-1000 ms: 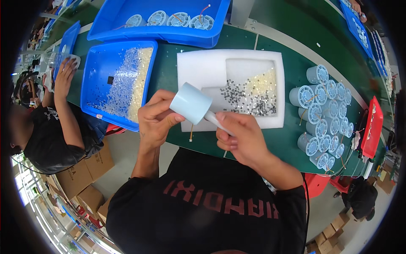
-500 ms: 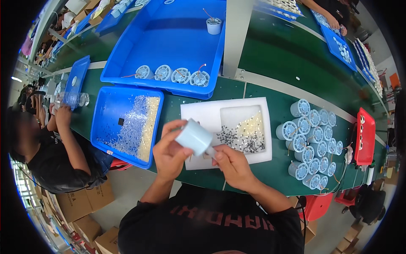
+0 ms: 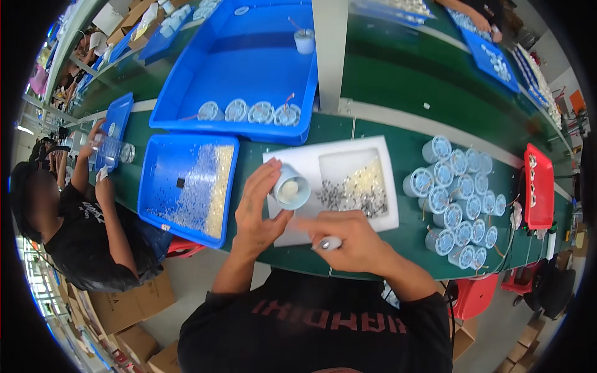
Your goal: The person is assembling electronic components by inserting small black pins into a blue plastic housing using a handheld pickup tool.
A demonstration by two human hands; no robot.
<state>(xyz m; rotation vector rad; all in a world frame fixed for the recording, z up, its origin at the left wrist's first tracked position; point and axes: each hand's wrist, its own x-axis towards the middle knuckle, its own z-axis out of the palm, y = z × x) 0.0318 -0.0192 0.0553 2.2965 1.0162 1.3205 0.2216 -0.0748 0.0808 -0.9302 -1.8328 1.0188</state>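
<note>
My left hand [image 3: 254, 208] is closed around a light-blue plastic cup [image 3: 300, 198]. Its open end faces me, and a round whitish part shows inside. Just right of the cup, my right hand [image 3: 357, 239] is curled around a small tool with a pale grey rounded handle [image 3: 331, 243]. The index finger of that hand stretches toward the cup's lower rim, blurred. Whether it touches the rim I cannot tell. Under and behind both hands lies a white foam tray [image 3: 289, 152], its recess holding small black and cream pieces [image 3: 357, 189].
Several light-blue cups with wires [image 3: 457, 214] stand clustered on the green table at right, beside a red tray [image 3: 540, 205]. To the left are a shallow blue tray [image 3: 155, 186] of small parts and a big blue bin [image 3: 236, 74] with cups. A co-worker [image 3: 93, 242] sits at far left.
The cup has turned from lying sideways to showing its open end. My right hand has drawn back from it, and the tool in it now points another way. The view has shifted slightly.
</note>
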